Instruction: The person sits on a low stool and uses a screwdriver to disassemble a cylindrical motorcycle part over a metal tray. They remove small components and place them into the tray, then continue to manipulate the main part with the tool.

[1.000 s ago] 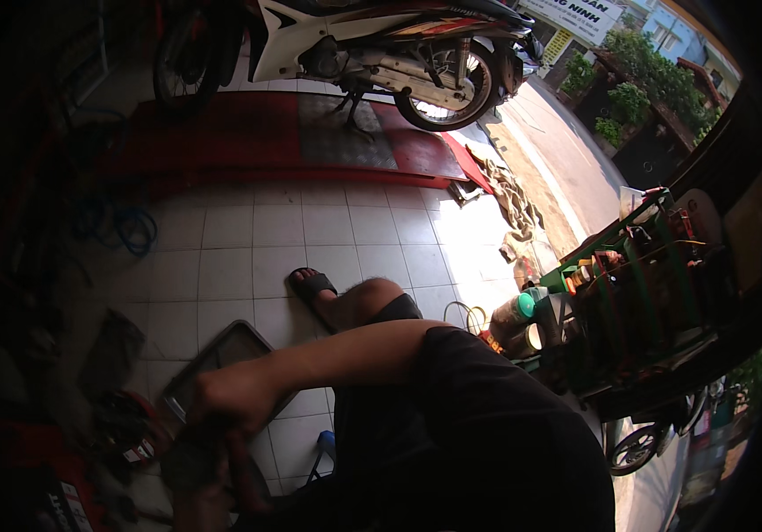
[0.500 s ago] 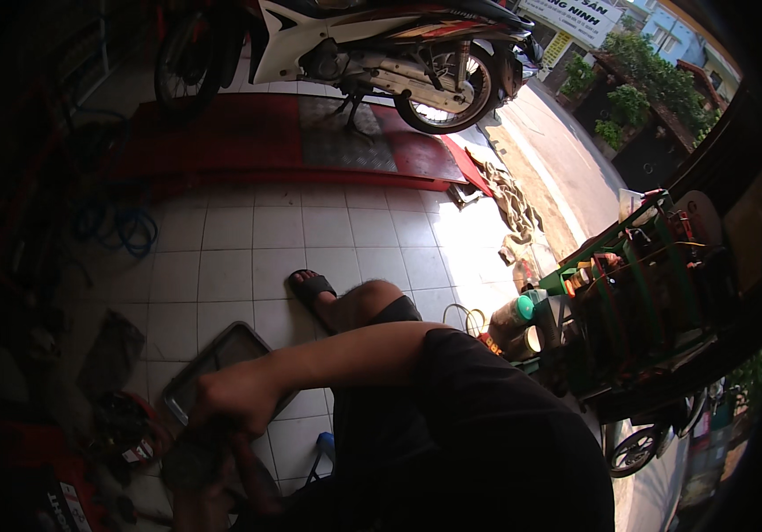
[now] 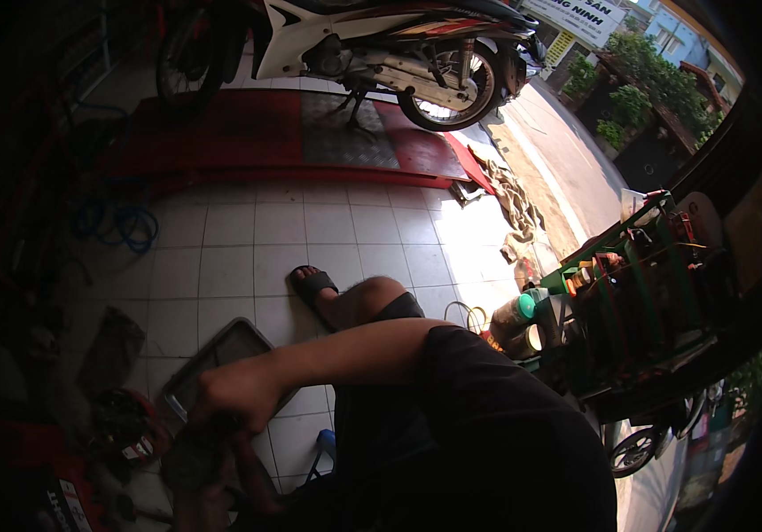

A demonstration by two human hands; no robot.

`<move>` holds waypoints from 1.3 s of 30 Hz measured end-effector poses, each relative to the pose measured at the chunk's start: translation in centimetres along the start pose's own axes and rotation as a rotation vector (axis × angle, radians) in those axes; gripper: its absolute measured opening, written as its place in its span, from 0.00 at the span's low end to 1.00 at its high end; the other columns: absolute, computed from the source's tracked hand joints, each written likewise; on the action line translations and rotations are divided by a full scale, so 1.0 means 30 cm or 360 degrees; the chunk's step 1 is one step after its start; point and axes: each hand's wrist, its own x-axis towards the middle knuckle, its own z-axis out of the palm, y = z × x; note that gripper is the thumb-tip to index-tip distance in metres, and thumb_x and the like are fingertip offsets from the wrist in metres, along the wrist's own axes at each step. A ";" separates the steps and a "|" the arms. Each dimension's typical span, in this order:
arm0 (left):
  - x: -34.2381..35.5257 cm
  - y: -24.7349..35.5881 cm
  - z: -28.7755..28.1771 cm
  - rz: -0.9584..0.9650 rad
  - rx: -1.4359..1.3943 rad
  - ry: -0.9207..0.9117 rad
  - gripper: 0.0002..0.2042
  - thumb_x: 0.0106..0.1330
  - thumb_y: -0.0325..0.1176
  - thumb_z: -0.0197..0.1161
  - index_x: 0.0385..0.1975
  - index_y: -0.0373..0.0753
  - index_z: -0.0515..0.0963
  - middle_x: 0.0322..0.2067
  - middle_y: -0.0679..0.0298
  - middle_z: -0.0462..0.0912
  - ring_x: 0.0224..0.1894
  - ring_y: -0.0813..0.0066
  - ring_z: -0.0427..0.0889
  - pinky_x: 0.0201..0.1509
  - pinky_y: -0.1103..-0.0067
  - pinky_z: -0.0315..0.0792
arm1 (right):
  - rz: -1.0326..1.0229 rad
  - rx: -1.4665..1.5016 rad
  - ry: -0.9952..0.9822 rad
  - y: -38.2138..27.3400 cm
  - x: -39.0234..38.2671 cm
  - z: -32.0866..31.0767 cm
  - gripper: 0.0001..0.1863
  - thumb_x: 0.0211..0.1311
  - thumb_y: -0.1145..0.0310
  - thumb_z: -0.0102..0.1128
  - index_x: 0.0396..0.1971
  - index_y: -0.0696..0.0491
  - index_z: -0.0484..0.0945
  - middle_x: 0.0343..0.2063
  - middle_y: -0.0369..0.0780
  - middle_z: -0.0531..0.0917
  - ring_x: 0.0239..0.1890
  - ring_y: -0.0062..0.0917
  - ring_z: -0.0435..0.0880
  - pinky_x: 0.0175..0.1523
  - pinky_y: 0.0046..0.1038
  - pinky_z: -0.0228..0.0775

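Observation:
At the lower left, my right hand [image 3: 237, 395] is closed in a fist on something dark, and its fingertips are turned away from view. Just below it is a dark, rounded part [image 3: 190, 461], too deep in shadow to name. My left hand [image 3: 250, 474] is against that part from underneath, its fingers curled and only dimly seen. On the floor, partly behind my right forearm, lies a shallow grey tray [image 3: 221, 341] with a dark inside.
Ahead, a motorcycle [image 3: 381, 71] stands on a red lift platform [image 3: 248, 133]. A green rack [image 3: 629, 293] with jars and tools is at the right. Blue hose [image 3: 132, 232] lies coiled at the left, near a round red-and-black object [image 3: 132, 426]. My sandalled foot [image 3: 314, 285] rests on white tiles.
The view has shifted very slightly. Both hands stay at nearly the same place on the dark part, with no clear change of grip.

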 end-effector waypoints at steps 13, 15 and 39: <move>0.001 -0.005 0.008 0.0067 0.0049 0.0143 0.47 0.64 0.73 0.55 0.65 0.30 0.68 0.58 0.45 0.78 0.52 0.49 0.82 0.49 0.58 0.81 | 0.0017 0.0008 0.0008 -0.014 0.003 -0.009 0.21 0.42 0.69 0.72 0.38 0.59 0.78 0.29 0.49 0.83 0.36 0.51 0.84 0.38 0.44 0.77; 0.004 -0.006 0.010 0.0070 0.0046 0.0154 0.47 0.64 0.73 0.55 0.65 0.30 0.68 0.58 0.45 0.78 0.51 0.49 0.82 0.48 0.58 0.81 | 0.0038 -0.0008 -0.0008 -0.017 0.003 -0.009 0.21 0.42 0.69 0.72 0.38 0.59 0.78 0.30 0.49 0.83 0.36 0.51 0.84 0.39 0.45 0.77; 0.019 0.010 0.004 0.0090 0.0036 0.0179 0.49 0.65 0.75 0.50 0.61 0.26 0.67 0.53 0.40 0.79 0.39 0.48 0.83 0.33 0.59 0.81 | 0.0066 -0.0025 0.0009 -0.041 0.010 -0.038 0.20 0.43 0.67 0.74 0.36 0.58 0.77 0.28 0.48 0.84 0.35 0.50 0.84 0.37 0.44 0.77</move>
